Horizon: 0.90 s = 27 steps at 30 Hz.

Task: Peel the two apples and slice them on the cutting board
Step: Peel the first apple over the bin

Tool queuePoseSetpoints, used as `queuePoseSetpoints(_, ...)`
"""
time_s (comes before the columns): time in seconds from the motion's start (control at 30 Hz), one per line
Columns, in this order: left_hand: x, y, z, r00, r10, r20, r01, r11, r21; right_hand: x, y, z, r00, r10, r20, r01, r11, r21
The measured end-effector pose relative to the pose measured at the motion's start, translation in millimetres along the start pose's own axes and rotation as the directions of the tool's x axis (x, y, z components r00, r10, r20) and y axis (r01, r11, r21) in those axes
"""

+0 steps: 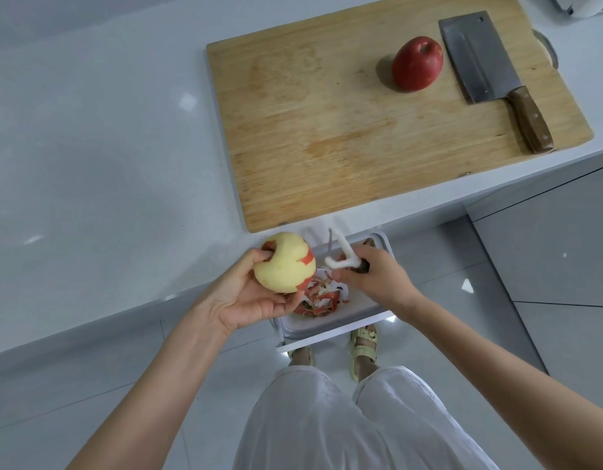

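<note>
1. A white countertop (pixel 90 147) is shown across the upper left of the view.
2. A wooden cutting board (pixel 327 130) is laid flat on the countertop, with its near edge close to the counter's front edge.
3. A white waste bin (pixel 337 330) is placed on the floor below the counter edge, directly under both hands.
4. A cleaver (pixel 489 72) with a brown wooden handle is laid flat on the right part of the board, and its handle is pointed toward the person.
5. The left hand (pixel 249 300) is raised over the bin's left edge. Its fingers and thumb are curled round the partly peeled apple, which is cradled from below.
6. The right hand (pixel 378 276) is held over the bin. Its fingers are closed round the dark handle of the peeler.
7. A whole red apple (pixel 417 64), unpeeled, is set on the board just left of the cleaver blade.
8. The partly peeled apple (pixel 283 266) is held in the air just in front of the counter edge. Pale flesh is exposed over most of it, and red skin is left in patches at its top and right side.
9. The peeler (pixel 342 257), white and Y-shaped, is held just right of the held apple and apart from it.
10. Red and white peels (pixel 323 298) are heaped inside the bin.
</note>
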<state>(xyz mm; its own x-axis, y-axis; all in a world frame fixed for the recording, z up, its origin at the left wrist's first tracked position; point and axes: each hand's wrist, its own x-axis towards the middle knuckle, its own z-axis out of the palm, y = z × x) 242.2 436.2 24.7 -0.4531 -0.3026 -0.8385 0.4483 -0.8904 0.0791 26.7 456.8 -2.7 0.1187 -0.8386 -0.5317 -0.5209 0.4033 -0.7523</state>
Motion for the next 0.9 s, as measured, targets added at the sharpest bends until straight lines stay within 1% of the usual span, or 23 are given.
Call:
queuePoseSetpoints(0.03, -1, 0, 1, 1.0, -0.008, -0.018, 0.007, 1.0, -0.024, 0, 3, 0, 1.0, 0.012, 0.014, -0.011, 0.996, -0.093)
queuePoseSetpoints(0.07, -2, -1, 2, 0.999, -0.013, -0.043, 0.011, 0.999, -0.043, -3, 3, -1, 0.999, 0.013, 0.041, -0.01, 0.996, -0.089)
queuePoseSetpoints(0.1, -1, -1, 3, 0.997, -0.01, -0.079, 0.005, 0.998, -0.061, -6, 1, -4, 0.997, 0.001, 0.073, 0.0, 1.0, -0.019)
queuePoseSetpoints(0.13, 0, -1, 3, 0.994, -0.002, -0.112, -0.007, 0.997, -0.082, -10, -2, -6, 0.995, -0.038, 0.096, 0.034, 0.998, 0.046)
queuePoseSetpoints(0.17, 0, -1, 2, 0.992, 0.008, -0.126, -0.02, 0.995, -0.098, -13, -7, -8, 0.989, -0.102, 0.103, 0.095, 0.993, 0.077)
queuePoseSetpoints(0.2, 1, -2, 1, 0.991, 0.015, -0.13, -0.028, 0.994, -0.101, -16, -12, -7, 0.978, -0.193, 0.076, 0.19, 0.981, 0.041)
queuePoseSetpoints(0.23, 2, -2, 2, 0.991, 0.02, -0.13, -0.032, 0.995, -0.09, -16, -16, -5, 0.953, -0.303, 0.008, 0.303, 0.951, -0.062)
queuePoseSetpoints(0.27, 2, -3, 3, 0.991, 0.024, -0.128, -0.033, 0.997, -0.072, -14, -20, 0, 0.905, -0.418, -0.073, 0.396, 0.893, -0.213)
queuePoseSetpoints(0.3, 2, -4, 5, 0.991, 0.032, -0.131, -0.04, 0.998, -0.053, -11, -23, 6, 0.843, -0.518, -0.146, 0.439, 0.819, -0.369)
queuePoseSetpoints(0.33, 2, -5, 7, 0.99, 0.041, -0.136, -0.048, 0.998, -0.046, -8, -25, 11, 0.78, -0.591, -0.204, 0.438, 0.749, -0.497)
queuePoseSetpoints(0.4, 2, -7, 12, 0.988, 0.06, -0.145, -0.065, 0.997, -0.034, 0, -28, 17, 0.68, -0.682, -0.269, 0.41, 0.658, -0.631)
queuePoseSetpoints(0.43, 2, -7, 13, 0.986, 0.069, -0.151, -0.072, 0.997, -0.017, 2, -28, 18, 0.649, -0.708, -0.278, 0.401, 0.629, -0.666)
queuePoseSetpoints(0.5, 2, -7, 14, 0.976, 0.096, -0.193, -0.095, 0.995, 0.012, 4, -29, 18, 0.611, -0.741, -0.278, 0.4, 0.592, -0.7)
queuePoseSetpoints(0.57, 2, -7, 14, 0.97, 0.096, -0.223, -0.095, 0.995, 0.018, 3, -30, 18, 0.592, -0.757, -0.278, 0.405, 0.577, -0.71)
queuePoseSetpoints(0.67, 2, -7, 14, 0.971, 0.078, -0.226, -0.076, 0.997, 0.017, 3, -29, 17, 0.597, -0.75, -0.285, 0.415, 0.592, -0.691)
queuePoseSetpoints(0.83, -1, -6, 13, 0.982, 0.041, -0.182, -0.04, 0.999, 0.011, 3, -22, 12, 0.6, -0.75, -0.279, 0.487, 0.619, -0.616)
queuePoseSetpoints(0.9, -2, -7, 12, 0.988, 0.001, -0.154, -0.009, 0.999, -0.051, 5, -15, 8, 0.611, -0.741, -0.277, 0.492, 0.63, -0.601)
